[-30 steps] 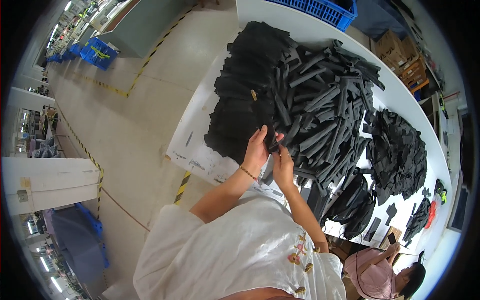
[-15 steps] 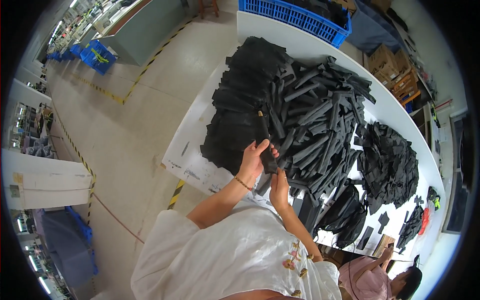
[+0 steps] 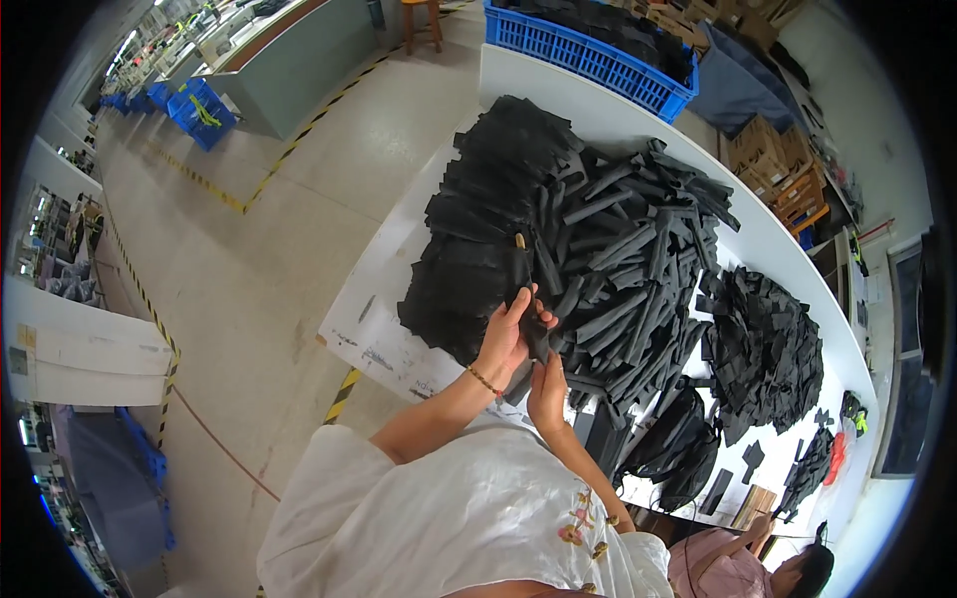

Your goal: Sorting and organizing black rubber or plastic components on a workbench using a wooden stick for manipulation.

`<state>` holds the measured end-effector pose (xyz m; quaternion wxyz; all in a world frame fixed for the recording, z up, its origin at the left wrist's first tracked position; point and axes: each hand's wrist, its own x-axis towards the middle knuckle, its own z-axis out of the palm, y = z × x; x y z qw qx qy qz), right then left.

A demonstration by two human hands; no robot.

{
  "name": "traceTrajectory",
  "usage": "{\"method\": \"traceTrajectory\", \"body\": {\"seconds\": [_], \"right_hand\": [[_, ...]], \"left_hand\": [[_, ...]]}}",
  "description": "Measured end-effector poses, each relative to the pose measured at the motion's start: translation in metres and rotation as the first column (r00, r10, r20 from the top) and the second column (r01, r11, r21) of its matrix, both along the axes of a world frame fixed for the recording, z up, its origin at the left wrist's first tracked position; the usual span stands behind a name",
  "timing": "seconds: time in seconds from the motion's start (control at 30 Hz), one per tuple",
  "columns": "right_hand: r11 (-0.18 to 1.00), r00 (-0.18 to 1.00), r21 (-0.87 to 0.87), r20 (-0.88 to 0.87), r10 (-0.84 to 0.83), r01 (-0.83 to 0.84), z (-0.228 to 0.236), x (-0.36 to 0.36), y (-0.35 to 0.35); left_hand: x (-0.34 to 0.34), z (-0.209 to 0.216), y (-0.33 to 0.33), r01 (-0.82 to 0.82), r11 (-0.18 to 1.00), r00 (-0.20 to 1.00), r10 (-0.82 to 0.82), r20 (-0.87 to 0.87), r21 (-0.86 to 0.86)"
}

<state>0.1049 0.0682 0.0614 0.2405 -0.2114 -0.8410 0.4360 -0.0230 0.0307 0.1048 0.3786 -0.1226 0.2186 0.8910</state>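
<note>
A narrow black fabric sleeve [image 3: 525, 274] with a small tan tip at its far end is held over the near edge of the black pieces. Around its middle my left hand [image 3: 505, 337] is closed, thumb on top. My right hand [image 3: 547, 392] pinches its near end just below. Flat black pieces [image 3: 464, 274] lie in overlapping stacks beyond and left of my hands. To the right is a loose heap of rolled-looking black strips [image 3: 628, 259]. What makes up the tan tip is too small to tell.
The white table [image 3: 364, 309] carries another heap of black pieces [image 3: 768, 344] and a black bag [image 3: 668, 448] at right. Beyond its far edge stands a blue crate [image 3: 588, 50] of black material. A person in pink [image 3: 733, 558] sits at lower right; a blue crate [image 3: 199, 112] stands far left.
The near part of the black sleeve is now more bunched between my hands. My right hand has shifted slightly left and nearer to me. The whole view has tilted a little.
</note>
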Motion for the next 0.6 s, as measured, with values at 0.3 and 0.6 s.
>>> {"method": "traceTrajectory", "body": {"seconds": [0.3, 0.6], "right_hand": [[0.998, 0.987, -0.006, 0.152, 0.055, -0.055, 0.01, 0.02, -0.007], [0.909, 0.861, -0.394, 0.406, 0.307, -0.138, 0.042, 0.084, -0.008]], "left_hand": [[-0.013, 0.003, 0.0, -0.042, 0.989, 0.998, 0.037, -0.043, -0.14], [-0.066, -0.023, -0.015, -0.269, 0.901, 0.957, 0.21, -0.201, -0.341]]}}
